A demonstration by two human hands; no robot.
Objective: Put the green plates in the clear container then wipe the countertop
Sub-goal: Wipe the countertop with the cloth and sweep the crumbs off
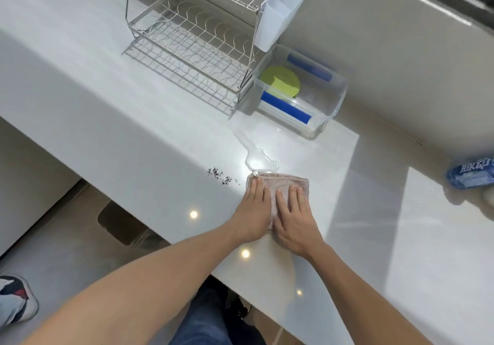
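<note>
Wiping stage of the task. Both hands lie flat, palms down and fingers extended, on a folded pinkish cloth [278, 192] resting on the white countertop [133, 130]; the left hand [254, 211] and the right hand [294, 219] sit side by side, nearly touching, neither pinching anything. The cloth's far edge touches a puddle of clear liquid [256, 155], whose narrow tail runs away from the hands toward the clear container [336, 98]. A scatter of dark crumbs [222, 175] lies just beside the cloth's left corner, near the counter's front edge. The green plates [280, 81] lie stacked inside the container, which stands well beyond the hands beside an empty wire dish rack [192, 37]; the first part of the task appears complete. To wipe well, judged from this layout: keep even downward pressure through both palms, push the cloth forward through the puddle so that it soaks up liquid rather than spreading it, then sweep leftward to gather the crumbs inward, away from the edge. A blue-labelled bottle [470, 173] lies at far right.
</note>
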